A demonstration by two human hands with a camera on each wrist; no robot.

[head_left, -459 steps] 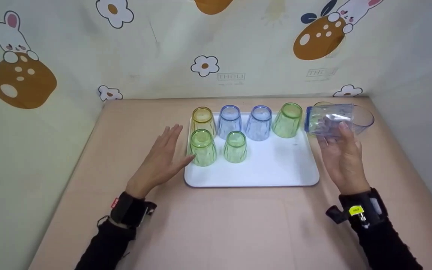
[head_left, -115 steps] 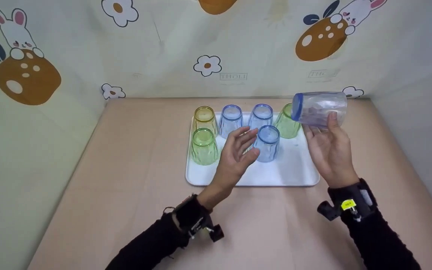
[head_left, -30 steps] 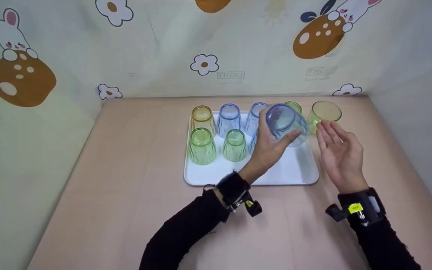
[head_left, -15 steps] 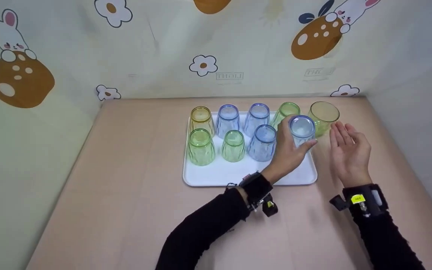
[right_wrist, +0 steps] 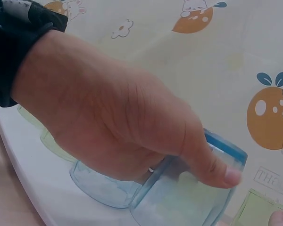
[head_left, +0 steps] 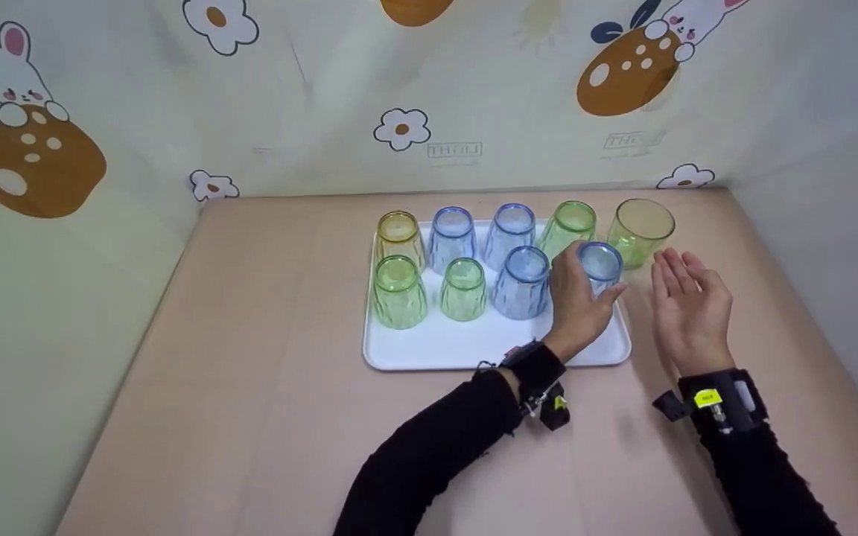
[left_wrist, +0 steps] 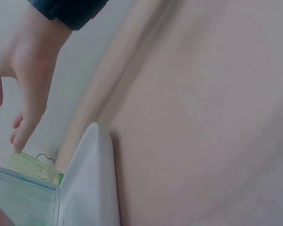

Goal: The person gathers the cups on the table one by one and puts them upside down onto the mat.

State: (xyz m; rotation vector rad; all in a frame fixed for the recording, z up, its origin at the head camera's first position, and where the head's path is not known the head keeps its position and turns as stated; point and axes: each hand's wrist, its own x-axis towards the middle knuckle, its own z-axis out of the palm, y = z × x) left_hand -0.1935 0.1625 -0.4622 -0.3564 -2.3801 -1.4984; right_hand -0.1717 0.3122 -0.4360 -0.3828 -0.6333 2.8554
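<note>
My left hand (head_left: 582,305) holds a blue glass (head_left: 600,262) upside down at the right end of the tray's front row. In the right wrist view the left hand (right_wrist: 122,113) has its thumb along the side of that glass (right_wrist: 179,202). The glass's rim appears to be at the surface of the white tray (left_wrist: 87,188) in the left wrist view. My right hand (head_left: 693,313) is beside the tray, palm up, fingers extended, holding nothing. Its fingertips are near an upright glass (head_left: 641,234) with a yellowish rim and green lower part.
Several other glasses stand upside down on the tray (head_left: 436,353): a yellow one (head_left: 399,231), blue ones including a front one (head_left: 521,286), and green ones including a small one (head_left: 464,290). Patterned cloth (head_left: 310,112) hangs behind the table (head_left: 265,313).
Seconds ago my right hand held a blue glass sideways. My left hand then held a blue glass tilted over the tray, and has moved it right and down, turning it upside down.
</note>
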